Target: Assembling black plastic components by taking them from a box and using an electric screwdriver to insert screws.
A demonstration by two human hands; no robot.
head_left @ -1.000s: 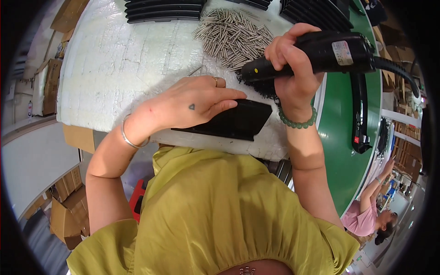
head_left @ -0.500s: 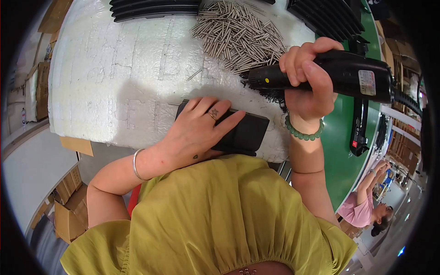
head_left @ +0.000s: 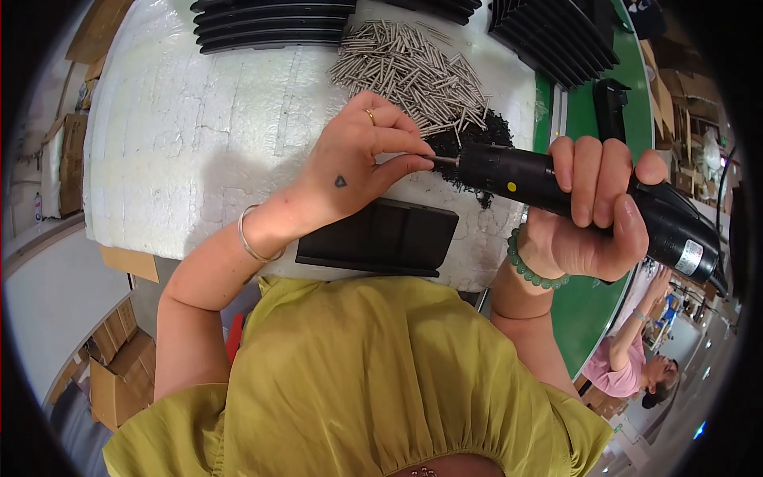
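Note:
In my right hand [head_left: 596, 199] is a black electric screwdriver [head_left: 509, 171], fingers wrapped round its body. Its thin metal bit points left, toward my left hand [head_left: 366, 151]. Thumb and fingertips of that hand are pinched together at the end of the bit; whatever small piece lies between them is hidden. Below, near my body, a black rectangular plastic part [head_left: 381, 236] lies on the white padded surface, untouched by either hand. Behind the bit is a heap of small black screws [head_left: 485, 131], beside a pile of metal pins [head_left: 405, 71].
Stacked black plastic parts stand at the back left [head_left: 274, 24] and back right [head_left: 552, 40]. A green table surface [head_left: 584, 318] runs along the right, with a black piece [head_left: 610, 107] on it. Off to the right, a person in pink [head_left: 624, 366] raises their arms.
My left hand has left the black plastic part and risen to the bit's tip. The screwdriver has moved right and down, away from the screws, its bit now visible.

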